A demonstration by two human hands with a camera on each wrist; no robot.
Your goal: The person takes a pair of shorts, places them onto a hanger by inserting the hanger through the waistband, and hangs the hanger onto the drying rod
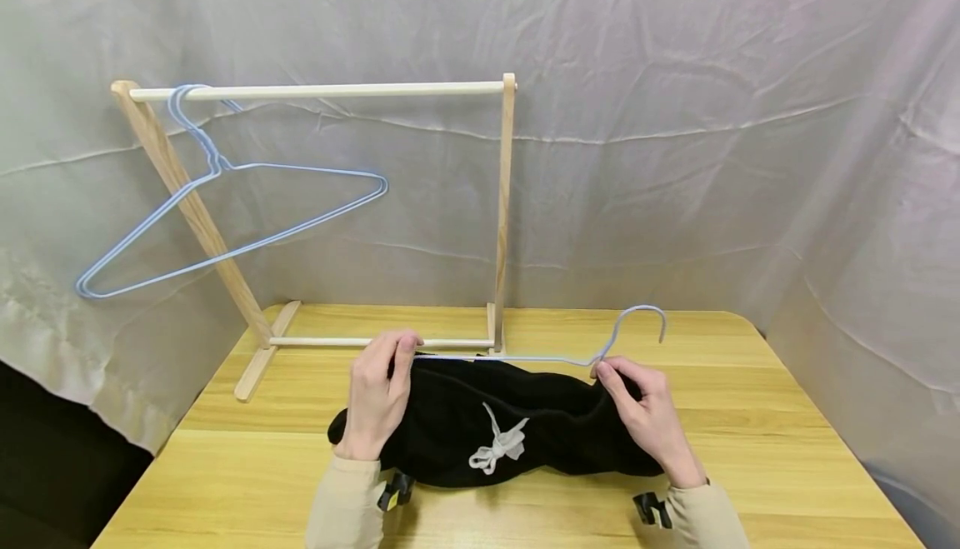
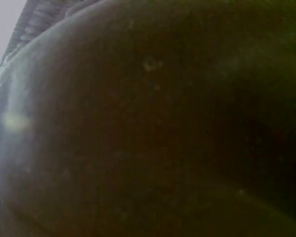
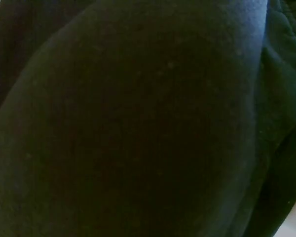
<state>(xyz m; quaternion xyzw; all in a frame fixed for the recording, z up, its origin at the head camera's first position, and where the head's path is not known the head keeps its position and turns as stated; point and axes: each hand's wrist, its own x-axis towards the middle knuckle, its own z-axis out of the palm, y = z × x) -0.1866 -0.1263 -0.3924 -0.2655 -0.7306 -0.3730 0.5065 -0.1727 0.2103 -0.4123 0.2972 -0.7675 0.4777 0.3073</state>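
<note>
Bench [image 1: 750, 449] of light wood is carrying all items, with a grey wrinkled backdrop [image 1: 675, 116] hanging behind it. A wooden rack [image 1: 504, 199] is standing at the far left part of the bench, its top rail [image 1: 322, 92] running left to right. Two blue wire hangers [image 1: 225, 224] are hanging from the left end of that rail, tilted, with their wide bases sloping down to the left.

A black garment [image 1: 450, 416] is lying at the near middle of the bench, its long axis running left to right, with a white drawstring bow [image 1: 498, 446] facing the person. Both wrist views are showing only dark fabric at close range.

A grey wire hanger [image 1: 525, 357] is lying along the far edge of the garment, its straight wire running left to right and its hook [image 1: 645, 320] pointing right and rising above the bench.

The left hand [image 1: 378, 399] is curling its fingers over the left end of the hanger wire and the garment edge. The right hand [image 1: 645, 416] is pinching the hanger at its neck, just below the hook, while resting on the garment.
</note>
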